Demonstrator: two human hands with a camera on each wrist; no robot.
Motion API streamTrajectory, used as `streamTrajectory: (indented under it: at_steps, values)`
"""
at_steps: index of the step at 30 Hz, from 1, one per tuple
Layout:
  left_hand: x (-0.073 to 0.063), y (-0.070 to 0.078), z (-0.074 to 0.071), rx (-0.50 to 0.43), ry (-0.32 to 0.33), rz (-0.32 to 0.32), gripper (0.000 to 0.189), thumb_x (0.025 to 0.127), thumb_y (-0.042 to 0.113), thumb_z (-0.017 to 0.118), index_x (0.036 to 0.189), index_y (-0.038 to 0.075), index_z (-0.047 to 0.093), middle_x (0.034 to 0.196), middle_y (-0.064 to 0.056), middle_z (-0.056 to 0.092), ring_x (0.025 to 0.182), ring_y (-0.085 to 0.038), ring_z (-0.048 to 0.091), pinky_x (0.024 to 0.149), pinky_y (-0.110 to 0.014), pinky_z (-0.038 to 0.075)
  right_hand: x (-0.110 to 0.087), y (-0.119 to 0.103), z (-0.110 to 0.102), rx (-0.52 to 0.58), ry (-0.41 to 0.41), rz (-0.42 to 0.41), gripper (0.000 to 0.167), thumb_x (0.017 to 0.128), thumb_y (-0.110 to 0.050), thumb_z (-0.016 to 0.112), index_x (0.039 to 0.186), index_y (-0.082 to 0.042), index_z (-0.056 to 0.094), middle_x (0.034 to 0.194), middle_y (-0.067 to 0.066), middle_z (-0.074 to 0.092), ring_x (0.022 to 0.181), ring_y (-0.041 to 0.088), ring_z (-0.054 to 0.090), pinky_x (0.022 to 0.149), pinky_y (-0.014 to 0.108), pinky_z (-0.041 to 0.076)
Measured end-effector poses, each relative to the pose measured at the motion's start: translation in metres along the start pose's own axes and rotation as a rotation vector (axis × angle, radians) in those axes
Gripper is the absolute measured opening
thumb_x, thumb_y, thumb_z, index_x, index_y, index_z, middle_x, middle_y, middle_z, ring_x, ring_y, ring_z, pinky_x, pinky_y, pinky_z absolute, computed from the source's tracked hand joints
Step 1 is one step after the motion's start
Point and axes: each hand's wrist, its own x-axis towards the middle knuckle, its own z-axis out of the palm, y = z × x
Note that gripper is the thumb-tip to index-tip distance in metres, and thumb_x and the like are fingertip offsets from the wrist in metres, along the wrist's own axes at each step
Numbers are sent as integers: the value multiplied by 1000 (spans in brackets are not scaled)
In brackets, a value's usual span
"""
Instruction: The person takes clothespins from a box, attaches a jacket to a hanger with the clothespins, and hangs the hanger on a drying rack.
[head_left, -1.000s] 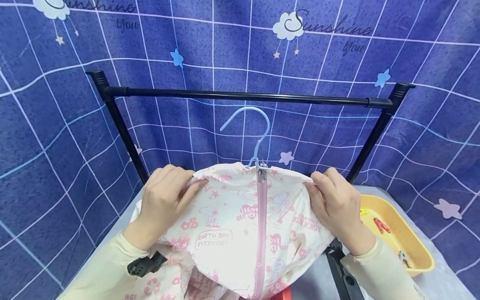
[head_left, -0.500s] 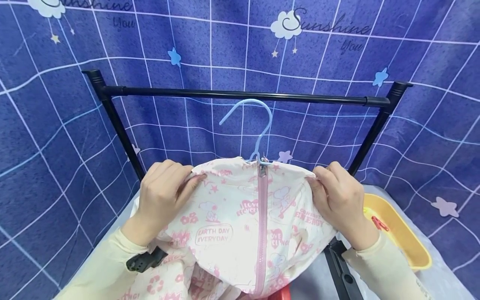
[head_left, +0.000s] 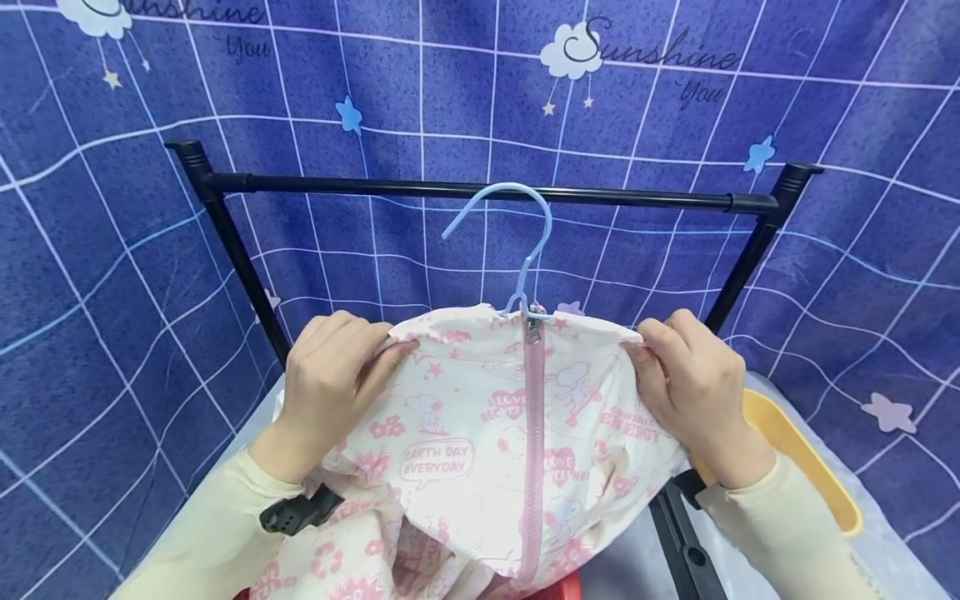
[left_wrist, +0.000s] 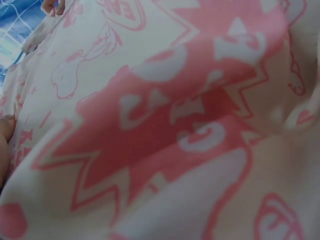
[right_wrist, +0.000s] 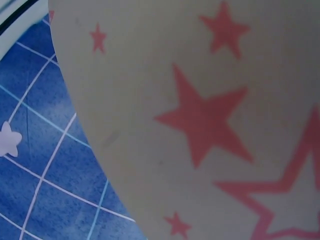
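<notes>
A white jacket (head_left: 465,417) with pink cartoon prints and a pink zipper (head_left: 534,442) hangs spread between both hands in the head view. My left hand (head_left: 330,383) pinches its shoulder on the left, thumb in front. On the other shoulder, my right hand (head_left: 693,387) pinches the fabric the same way. From the neck rises the hook of a light blue hanger (head_left: 547,225); the rest of the hanger is hidden inside the jacket. The hook's top overlaps the black rail (head_left: 360,185) in this view. Printed fabric (left_wrist: 165,110) fills most of the left wrist view, and fabric with pink stars (right_wrist: 200,120) the right.
The rail's black posts (head_left: 240,250) stand at both sides, before a blue grid-patterned curtain (head_left: 637,83). A yellow bin (head_left: 817,475) sits at the right on a grey surface (head_left: 892,542). Part of a red container (head_left: 562,587) shows below the jacket, beside a black rack foot (head_left: 686,542).
Both hands have raised the jacket and hanger slightly and shifted them a little right. The hook has come up from below the rail to overlap it.
</notes>
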Motion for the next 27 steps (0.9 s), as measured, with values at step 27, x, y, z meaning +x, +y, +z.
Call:
streamTrajectory:
  at_steps: [27]
  values:
    - [-8, 0, 23, -73, -111, -70, 37, 106, 31, 51, 84, 3, 64, 62, -4, 52, 56, -23, 50, 61, -40, 39, -11, 15, -14, -35, -77, -14, 35, 105, -37, 49, 96, -4, 56, 64, 5, 40, 45, 14, 31, 37, 31, 23]
